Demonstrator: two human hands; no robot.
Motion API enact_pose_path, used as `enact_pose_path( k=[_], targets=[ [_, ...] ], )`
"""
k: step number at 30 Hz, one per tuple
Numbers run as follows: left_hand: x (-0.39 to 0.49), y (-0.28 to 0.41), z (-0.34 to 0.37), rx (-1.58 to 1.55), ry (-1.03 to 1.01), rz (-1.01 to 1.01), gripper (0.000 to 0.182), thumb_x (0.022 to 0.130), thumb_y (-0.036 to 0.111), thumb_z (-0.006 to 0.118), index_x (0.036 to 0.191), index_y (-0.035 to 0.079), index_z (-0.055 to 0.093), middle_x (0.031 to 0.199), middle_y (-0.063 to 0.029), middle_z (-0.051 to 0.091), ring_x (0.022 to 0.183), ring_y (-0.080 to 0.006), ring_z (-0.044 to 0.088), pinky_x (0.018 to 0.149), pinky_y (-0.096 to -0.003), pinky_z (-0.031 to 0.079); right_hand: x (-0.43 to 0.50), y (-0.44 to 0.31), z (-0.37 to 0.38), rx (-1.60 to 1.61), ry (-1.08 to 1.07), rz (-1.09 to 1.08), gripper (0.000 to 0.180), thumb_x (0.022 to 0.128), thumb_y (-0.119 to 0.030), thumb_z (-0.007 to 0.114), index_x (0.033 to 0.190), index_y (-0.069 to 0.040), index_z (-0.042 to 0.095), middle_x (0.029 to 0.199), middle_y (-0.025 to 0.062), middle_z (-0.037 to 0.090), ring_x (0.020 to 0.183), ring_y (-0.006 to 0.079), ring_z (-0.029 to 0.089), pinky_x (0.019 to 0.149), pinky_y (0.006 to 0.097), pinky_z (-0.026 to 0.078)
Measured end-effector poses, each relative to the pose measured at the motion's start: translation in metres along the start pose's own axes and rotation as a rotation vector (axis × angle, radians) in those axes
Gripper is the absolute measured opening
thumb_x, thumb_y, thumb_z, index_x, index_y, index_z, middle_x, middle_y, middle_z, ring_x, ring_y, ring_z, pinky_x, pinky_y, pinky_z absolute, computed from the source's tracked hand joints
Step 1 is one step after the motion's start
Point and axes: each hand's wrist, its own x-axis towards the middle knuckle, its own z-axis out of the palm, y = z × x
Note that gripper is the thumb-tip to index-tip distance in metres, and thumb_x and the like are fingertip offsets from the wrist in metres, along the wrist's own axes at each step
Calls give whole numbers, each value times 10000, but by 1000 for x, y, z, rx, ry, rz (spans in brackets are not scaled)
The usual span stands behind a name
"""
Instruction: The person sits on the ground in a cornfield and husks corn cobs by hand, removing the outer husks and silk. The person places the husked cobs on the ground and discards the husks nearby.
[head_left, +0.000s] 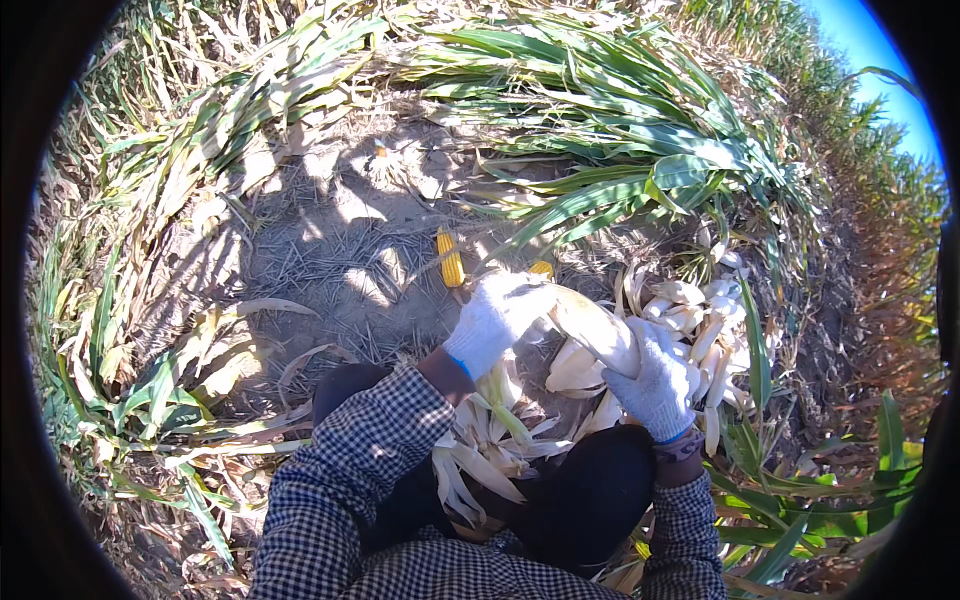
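An ear of corn in its pale dry husk (596, 328) lies slantwise between my hands. Around its tip end at the upper left is my left hand (504, 319), in a white knit glove. My right hand (655, 379), gloved alike, grips the lower right end. Just beyond my left hand, a bare yellow corn cob (450, 259) rests on the soil, and part of another yellow cob (541, 268) shows above my fingers. Loose pulled husks (487, 457) are heaped between my knees. The fingertips of my left hand are hard to make out in the glare.
Several pale husked ears or husks (705, 322) are piled to the right. Cut green corn stalks (600, 112) lie in an arc ahead, with dry leaves (180, 180) along the left. Standing corn (892, 210) borders the right side. Green leaves (817, 517) reach in at the lower right.
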Motion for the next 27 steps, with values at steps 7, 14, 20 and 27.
enact_pose_path(
  k=[7,14,20,27],
  targets=[
    [-19,-36,18,-2,-84,-369,275,847,184,693,1104,90,726,1036,-76,731,961,-250,692,867,-345,557,9,-49,13,-161,19,23,695,723,-222,841,1327,-33,554,1175,181,647,1016,346,677,844,437,568],
    [0,-26,5,-383,127,-817,260,874,313,672,929,73,756,867,-163,725,814,-327,706,759,-406,555,5,-59,44,226,36,240,780,826,-300,821,1452,9,475,1261,227,650,1076,359,681,880,404,567],
    [-9,44,-8,-115,-315,-547,211,793,230,689,864,43,757,795,-184,713,727,-362,697,666,-420,549,14,-25,53,415,69,419,549,830,-233,695,1324,-27,574,1062,201,712,986,334,701,833,417,555],
    [-7,55,-42,-942,-816,-375,241,887,256,710,930,29,778,743,-66,726,662,-146,669,648,-317,542,-9,1,57,973,50,525,528,832,-56,631,1354,7,581,1191,132,694,1060,185,662,896,321,542]
  ],
)
